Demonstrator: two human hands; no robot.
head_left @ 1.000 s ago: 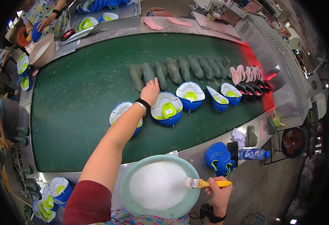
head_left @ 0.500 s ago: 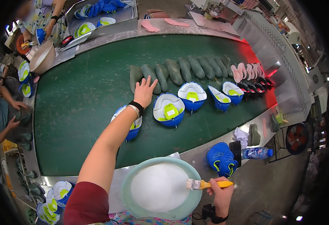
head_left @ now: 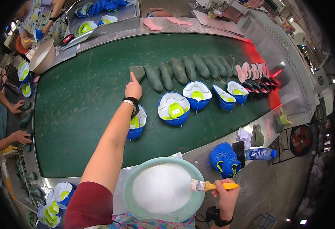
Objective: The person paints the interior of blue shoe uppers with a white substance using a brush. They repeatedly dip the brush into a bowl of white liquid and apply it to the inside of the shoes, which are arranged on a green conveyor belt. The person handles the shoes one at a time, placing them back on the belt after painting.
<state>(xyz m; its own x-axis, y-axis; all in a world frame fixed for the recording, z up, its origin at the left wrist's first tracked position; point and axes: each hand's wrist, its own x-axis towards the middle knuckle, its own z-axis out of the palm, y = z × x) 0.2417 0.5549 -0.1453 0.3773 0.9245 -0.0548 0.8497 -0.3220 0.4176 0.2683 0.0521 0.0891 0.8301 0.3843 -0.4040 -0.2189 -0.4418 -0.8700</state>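
My left hand (head_left: 134,90) is on the leftmost dark green shoe last (head_left: 138,71), index finger stretched along it and the other fingers folded. Hand and wrist cover its lower end. My right hand (head_left: 226,196) grips a flat brush (head_left: 221,186) by its yellow handle. White-coated bristles rest over the rim of a pale green basin (head_left: 131,206) filled with white liquid (head_left: 161,187). Beside my left forearm sits a blue shoe upper (head_left: 136,131) with white and lime lining. Another blue upper (head_left: 174,108) stands to its right, with several more beyond.
A green conveyor belt (head_left: 79,114) carries a row of lasts, pink insoles (head_left: 247,71) and black-red pieces (head_left: 257,88). Blue shoes (head_left: 224,160) and a water bottle (head_left: 260,154) lie on the right ledge. Co-workers' hands (head_left: 20,136) are at the left edge.
My left hand has moved left from over the second last, its spread fingers now folded except the index, onto the leftmost last. My right hand and brush have hardly moved.
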